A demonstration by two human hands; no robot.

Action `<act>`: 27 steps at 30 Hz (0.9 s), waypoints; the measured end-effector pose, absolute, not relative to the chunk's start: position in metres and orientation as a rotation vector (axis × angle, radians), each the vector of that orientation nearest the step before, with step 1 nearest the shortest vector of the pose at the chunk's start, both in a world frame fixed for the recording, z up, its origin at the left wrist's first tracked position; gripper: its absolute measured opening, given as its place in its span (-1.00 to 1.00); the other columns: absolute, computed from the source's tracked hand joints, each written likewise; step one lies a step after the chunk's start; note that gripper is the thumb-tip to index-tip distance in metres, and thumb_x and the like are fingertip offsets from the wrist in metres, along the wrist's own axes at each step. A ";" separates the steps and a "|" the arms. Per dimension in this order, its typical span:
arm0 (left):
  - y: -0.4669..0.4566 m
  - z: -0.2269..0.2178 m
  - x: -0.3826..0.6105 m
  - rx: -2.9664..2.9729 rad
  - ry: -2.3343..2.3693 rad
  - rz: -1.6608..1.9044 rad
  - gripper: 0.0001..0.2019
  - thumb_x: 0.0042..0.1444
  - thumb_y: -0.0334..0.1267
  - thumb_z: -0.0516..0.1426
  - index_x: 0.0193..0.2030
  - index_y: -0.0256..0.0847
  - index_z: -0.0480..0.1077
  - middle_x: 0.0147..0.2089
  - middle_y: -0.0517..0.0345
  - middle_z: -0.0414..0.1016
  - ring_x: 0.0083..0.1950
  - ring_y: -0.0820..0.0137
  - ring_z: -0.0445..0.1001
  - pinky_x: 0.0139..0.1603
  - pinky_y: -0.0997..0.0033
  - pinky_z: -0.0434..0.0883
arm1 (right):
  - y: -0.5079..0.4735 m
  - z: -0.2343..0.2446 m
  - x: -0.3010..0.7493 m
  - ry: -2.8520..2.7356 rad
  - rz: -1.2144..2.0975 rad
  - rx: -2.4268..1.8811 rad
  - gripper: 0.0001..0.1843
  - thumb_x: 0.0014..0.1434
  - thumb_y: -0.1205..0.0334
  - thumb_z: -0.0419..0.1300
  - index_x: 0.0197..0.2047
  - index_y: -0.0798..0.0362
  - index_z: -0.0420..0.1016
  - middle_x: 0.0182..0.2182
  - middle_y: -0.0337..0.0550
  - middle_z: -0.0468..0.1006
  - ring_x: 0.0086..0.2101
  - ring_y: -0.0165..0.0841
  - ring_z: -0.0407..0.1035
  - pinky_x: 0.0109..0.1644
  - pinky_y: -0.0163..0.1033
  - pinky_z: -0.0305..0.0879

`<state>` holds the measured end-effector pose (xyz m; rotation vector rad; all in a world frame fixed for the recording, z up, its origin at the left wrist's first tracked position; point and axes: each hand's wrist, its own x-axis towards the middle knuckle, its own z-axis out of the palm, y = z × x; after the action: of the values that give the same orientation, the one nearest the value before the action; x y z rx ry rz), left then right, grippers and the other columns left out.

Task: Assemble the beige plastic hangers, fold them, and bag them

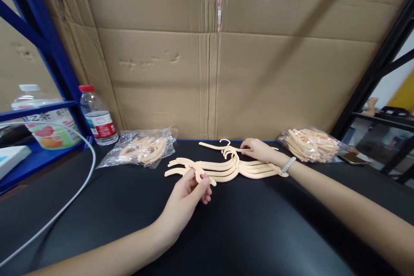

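Several small peach plastic hangers [223, 168] lie stacked in a fan on the black table [129, 215]. My left hand [190, 189] is curled and pinches the left end of the nearest hanger. My right hand [260, 150] rests on the right half of the stack, its fingertips pressed together on the topmost hanger near the hooks. A beaded bracelet [288, 164] sits on my right wrist.
A clear bag of hangers [142, 148] lies at the left, another full bag [310, 144] at the right beside a phone [352, 158]. A water bottle [97, 116] stands by the blue rack. A white cable [64, 202] crosses the left. A cardboard wall [213, 60] stands behind.
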<state>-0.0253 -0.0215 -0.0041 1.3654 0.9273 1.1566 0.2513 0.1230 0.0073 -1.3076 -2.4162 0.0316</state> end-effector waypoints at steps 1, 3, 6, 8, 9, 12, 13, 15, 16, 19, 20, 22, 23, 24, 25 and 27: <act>-0.022 -0.004 -0.026 1.361 0.936 1.161 -0.70 0.15 -0.03 0.19 -0.36 -0.22 0.29 -0.43 0.24 0.38 -0.43 0.48 0.34 -0.37 0.45 0.33 | 0.125 0.003 0.252 -2.417 0.030 -1.310 -0.93 0.13 0.38 0.23 -0.39 0.10 0.53 -0.39 -0.09 0.58 -0.38 -0.29 0.45 -0.26 -0.23 0.34; -0.021 -0.004 -0.026 1.347 0.948 1.171 -0.71 0.13 -0.05 0.21 -0.36 -0.22 0.28 -0.42 0.25 0.37 -0.42 0.49 0.33 -0.36 0.45 0.33 | 0.126 -0.001 0.252 -2.408 0.015 -1.305 -0.90 0.15 0.38 0.21 -0.41 0.10 0.50 -0.40 -0.11 0.56 -0.40 -0.33 0.43 -0.30 -0.26 0.31; -0.018 -0.004 -0.028 1.339 0.951 1.190 -0.72 0.11 -0.07 0.24 -0.35 -0.23 0.29 -0.38 0.25 0.37 -0.41 0.50 0.32 -0.35 0.46 0.32 | 0.125 0.002 0.251 -2.389 -0.022 -1.286 -0.92 0.14 0.39 0.20 -0.39 0.09 0.47 -0.42 -0.15 0.53 -0.42 -0.34 0.40 -0.32 -0.28 0.27; -0.016 -0.003 -0.029 1.345 0.950 1.195 -0.72 0.10 -0.09 0.25 -0.35 -0.23 0.29 -0.36 0.24 0.38 -0.40 0.50 0.32 -0.35 0.47 0.31 | 0.121 0.009 0.252 -2.372 -0.054 -1.269 -0.95 0.14 0.38 0.20 -0.37 0.08 0.45 -0.42 -0.15 0.52 -0.42 -0.33 0.39 -0.32 -0.26 0.25; -0.015 -0.002 -0.030 1.346 0.949 1.199 -0.73 0.10 -0.11 0.26 -0.36 -0.23 0.29 -0.35 0.24 0.38 -0.39 0.51 0.31 -0.34 0.48 0.31 | 0.117 0.013 0.254 -2.362 -0.069 -1.257 -0.96 0.15 0.36 0.20 -0.35 0.08 0.44 -0.40 -0.15 0.52 -0.40 -0.32 0.39 -0.31 -0.25 0.25; -0.014 0.002 -0.032 1.335 0.937 1.208 -0.74 0.10 -0.15 0.27 -0.36 -0.21 0.29 -0.36 0.26 0.37 -0.38 0.51 0.31 -0.33 0.49 0.29 | 0.094 0.027 0.258 -2.322 -0.098 -1.220 -0.96 0.21 0.30 0.18 -0.31 0.06 0.39 -0.36 -0.12 0.51 -0.36 -0.30 0.40 -0.28 -0.23 0.26; -0.014 0.003 -0.033 1.325 0.928 1.211 -0.75 0.10 -0.16 0.27 -0.36 -0.21 0.29 -0.36 0.27 0.37 -0.38 0.51 0.30 -0.33 0.50 0.29 | 0.083 0.030 0.259 -2.302 -0.100 -1.205 -0.94 0.23 0.28 0.16 -0.30 0.05 0.38 -0.36 -0.13 0.51 -0.36 -0.30 0.40 -0.29 -0.24 0.27; -0.014 0.007 -0.034 1.300 0.904 1.220 -0.76 0.10 -0.17 0.28 -0.36 -0.21 0.30 -0.36 0.27 0.36 -0.38 0.52 0.29 -0.33 0.50 0.28 | 0.060 0.033 0.260 -2.228 -0.096 -1.149 -0.92 0.26 0.26 0.14 -0.31 0.03 0.35 -0.40 -0.17 0.49 -0.40 -0.32 0.41 -0.33 -0.25 0.28; -0.014 0.009 -0.035 1.286 0.892 1.232 -0.76 0.09 -0.18 0.29 -0.36 -0.20 0.31 -0.35 0.27 0.36 -0.38 0.52 0.29 -0.33 0.51 0.28 | 0.048 0.033 0.261 -2.202 -0.080 -1.119 -0.90 0.27 0.25 0.12 -0.31 0.02 0.33 -0.41 -0.19 0.49 -0.41 -0.32 0.41 -0.34 -0.26 0.29; -0.013 0.015 -0.036 1.266 0.871 1.266 -0.78 0.08 -0.21 0.31 -0.36 -0.21 0.34 -0.32 0.26 0.36 -0.37 0.52 0.28 -0.31 0.50 0.28 | 0.018 0.026 0.263 -2.145 -0.100 -1.080 -0.94 0.31 0.24 0.10 -0.24 0.01 0.32 -0.38 -0.19 0.49 -0.38 -0.33 0.45 -0.33 -0.28 0.35; -0.012 0.017 -0.036 1.267 0.865 1.273 -0.79 0.08 -0.21 0.30 -0.35 -0.21 0.36 -0.31 0.25 0.35 -0.37 0.52 0.27 -0.30 0.50 0.28 | 0.011 0.023 0.264 -2.130 -0.135 -1.071 -0.96 0.31 0.24 0.10 -0.19 0.01 0.33 -0.35 -0.17 0.50 -0.36 -0.33 0.47 -0.31 -0.28 0.37; -0.011 0.022 -0.036 1.254 0.848 1.292 -0.82 0.09 -0.21 0.30 -0.34 -0.22 0.40 -0.32 0.25 0.35 -0.36 0.52 0.26 -0.27 0.50 0.27 | 0.003 0.018 0.266 -2.109 -0.209 -1.056 -0.88 0.31 0.25 0.11 -0.08 0.00 0.34 -0.28 -0.14 0.52 -0.33 -0.31 0.48 -0.28 -0.27 0.39; -0.011 0.024 -0.036 1.241 0.833 1.302 -0.83 0.09 -0.22 0.30 -0.34 -0.22 0.41 -0.32 0.25 0.34 -0.35 0.52 0.26 -0.25 0.50 0.27 | 0.000 0.016 0.267 -2.104 -0.240 -1.047 -0.84 0.31 0.25 0.11 -0.04 0.00 0.35 -0.27 -0.13 0.53 -0.33 -0.31 0.48 -0.28 -0.27 0.39; -0.011 0.025 -0.036 1.223 0.815 1.312 -0.83 0.09 -0.23 0.31 -0.35 -0.22 0.42 -0.31 0.25 0.34 -0.35 0.53 0.25 -0.24 0.51 0.28 | -0.001 0.014 0.268 -2.099 -0.266 -1.034 -0.82 0.31 0.26 0.11 -0.02 0.00 0.35 -0.27 -0.13 0.53 -0.33 -0.30 0.48 -0.29 -0.27 0.39; -0.011 0.026 -0.036 1.205 0.797 1.318 -0.84 0.08 -0.24 0.31 -0.36 -0.23 0.43 -0.31 0.24 0.35 -0.34 0.53 0.24 -0.23 0.51 0.28 | -0.001 0.014 0.269 -2.095 -0.288 -1.014 -0.82 0.31 0.27 0.11 -0.02 0.00 0.36 -0.28 -0.13 0.52 -0.33 -0.30 0.48 -0.30 -0.28 0.39; -0.010 0.028 -0.037 1.180 0.756 1.314 -0.85 0.08 -0.26 0.32 -0.37 -0.23 0.45 -0.33 0.24 0.35 -0.33 0.53 0.25 -0.21 0.53 0.27 | -0.002 0.013 0.268 -2.081 -0.325 -0.967 -0.84 0.30 0.29 0.11 -0.04 0.01 0.38 -0.30 -0.13 0.51 -0.35 -0.31 0.46 -0.31 -0.28 0.38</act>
<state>-0.0374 -0.0102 0.0277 1.1802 0.7557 1.3139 0.2684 -0.0016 0.0133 -0.9671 -2.0807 -0.3246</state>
